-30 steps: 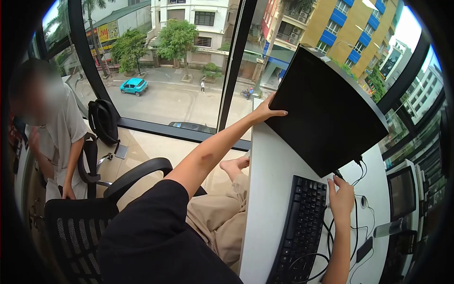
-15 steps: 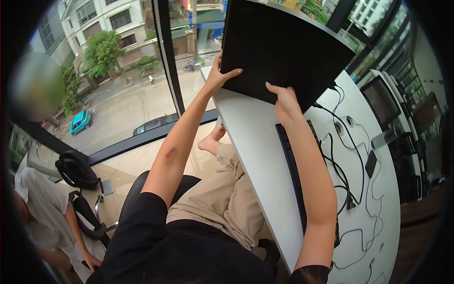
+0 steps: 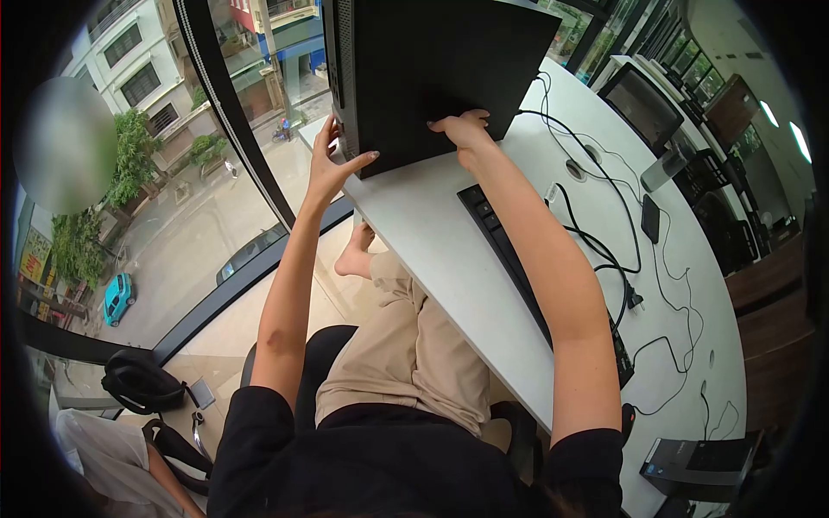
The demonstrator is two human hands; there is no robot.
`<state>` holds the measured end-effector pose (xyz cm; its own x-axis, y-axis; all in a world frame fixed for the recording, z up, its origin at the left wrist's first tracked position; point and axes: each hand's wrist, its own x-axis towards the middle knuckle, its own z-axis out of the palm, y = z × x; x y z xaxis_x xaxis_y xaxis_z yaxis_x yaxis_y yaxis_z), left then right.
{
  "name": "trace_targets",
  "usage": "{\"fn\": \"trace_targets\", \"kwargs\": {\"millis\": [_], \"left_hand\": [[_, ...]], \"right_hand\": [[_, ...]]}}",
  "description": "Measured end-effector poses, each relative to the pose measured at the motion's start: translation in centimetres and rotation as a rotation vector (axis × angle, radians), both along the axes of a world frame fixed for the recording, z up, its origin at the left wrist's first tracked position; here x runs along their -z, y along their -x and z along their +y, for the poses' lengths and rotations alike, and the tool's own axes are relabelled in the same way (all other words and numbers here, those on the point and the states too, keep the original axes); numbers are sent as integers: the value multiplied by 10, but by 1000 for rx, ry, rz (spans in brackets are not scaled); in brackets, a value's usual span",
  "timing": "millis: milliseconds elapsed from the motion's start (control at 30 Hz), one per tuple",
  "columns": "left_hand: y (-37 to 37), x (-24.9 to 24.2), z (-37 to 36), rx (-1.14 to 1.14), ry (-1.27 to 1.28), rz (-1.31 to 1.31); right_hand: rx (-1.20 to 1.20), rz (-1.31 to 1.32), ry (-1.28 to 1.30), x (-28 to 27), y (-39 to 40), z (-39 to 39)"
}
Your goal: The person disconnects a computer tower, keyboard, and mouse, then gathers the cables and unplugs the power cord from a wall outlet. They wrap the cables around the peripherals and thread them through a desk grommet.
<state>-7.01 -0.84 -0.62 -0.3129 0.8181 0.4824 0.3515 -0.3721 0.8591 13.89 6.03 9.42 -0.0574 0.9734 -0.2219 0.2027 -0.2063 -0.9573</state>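
A black desktop computer case (image 3: 432,69) stands at the far end of the white desk (image 3: 414,220), its broad side panel facing me and its vented front at the left. My left hand (image 3: 328,171) grips its lower front corner, thumb on the side panel and fingers around the front. Against the lower part of the side panel rests my right hand (image 3: 468,136), thumb and fingers spread. Under my right forearm lies a black keyboard (image 3: 501,250), partly hidden. A black cable (image 3: 570,131) runs from the rear edge of the case.
Loose cables with a plug (image 3: 635,300), a phone (image 3: 650,218) and a clear bottle (image 3: 665,168) lie on the desk. A dark box (image 3: 704,466) stands near right. A person in a white top (image 3: 104,453) sits at the left by a black bag (image 3: 142,380). Tall windows border the desk.
The computer case has turned, so more of its vented front shows. Both hands stay on it, the left lower at the front corner. My view has swung right.
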Motion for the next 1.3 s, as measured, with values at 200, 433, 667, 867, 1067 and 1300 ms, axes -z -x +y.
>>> {"fn": "trace_targets", "kwargs": {"millis": [200, 433, 667, 867, 1067, 1300], "left_hand": [[-37, 1, -21, -168, -35, 91], [-35, 2, -9, -194, -81, 108], [-37, -4, 4, -259, -76, 139], [-45, -10, -4, -288, -87, 167], [-48, -11, -8, -281, -86, 184], [-47, -4, -8, -258, -172, 231]], "right_hand": [[-51, -97, -25, 0, -12, 13], [16, -115, -11, 0, -3, 22], [37, -140, -64, 8, 3, 38], [-21, -146, -125, 18, -9, 44], [-148, -246, -395, -19, -109, -30], [142, -686, -577, -48, -323, -128]]}}
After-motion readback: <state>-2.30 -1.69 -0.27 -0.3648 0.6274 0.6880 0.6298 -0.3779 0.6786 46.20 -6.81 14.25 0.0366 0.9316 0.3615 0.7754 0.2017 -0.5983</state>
